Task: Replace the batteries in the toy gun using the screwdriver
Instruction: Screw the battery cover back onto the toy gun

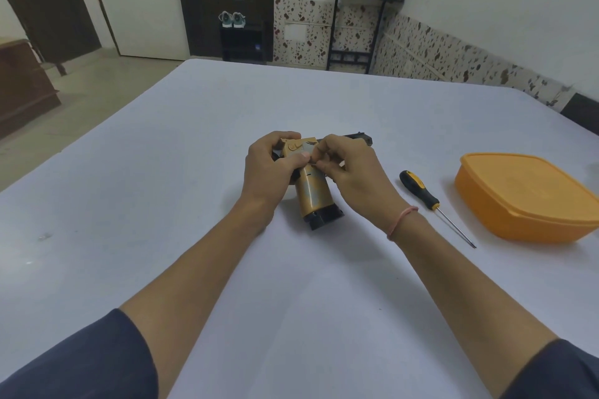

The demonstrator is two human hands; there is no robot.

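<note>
**Entry: toy gun in both grips, screwdriver idle on bench**

Position: the tan-and-black plastic toy gun (312, 192) is at the centre of the white-covered bench (162, 188), directly in front of me. Its handle points back toward me, with the black base plate nearest. The black barrel end shows beyond my right knuckles, pointing away and to the right. I cannot tell whether the gun's base touches the bench or sits just above it.

Left grip (269, 168): fingers are curled round the rear of the gun and the thumb is pressed flat on its side, just above the handle.

Right grip (353, 178): fingers are curled, with thumb and forefinger pinching at the gun's side, close against my left thumb. What lies under those fingertips is hidden. A pink thread band (402, 223) is on this wrist.

Tool: 1 black-and-yellow-handled screwdriver (436, 207) lies flat on the bench to the right of my right wrist. It is near but untouched, with the handle away from me and the metal tip toward me.

Other: 1 orange plastic lidded box (531, 197) sits right of the screwdriver, lid closed, not touching it.
</note>
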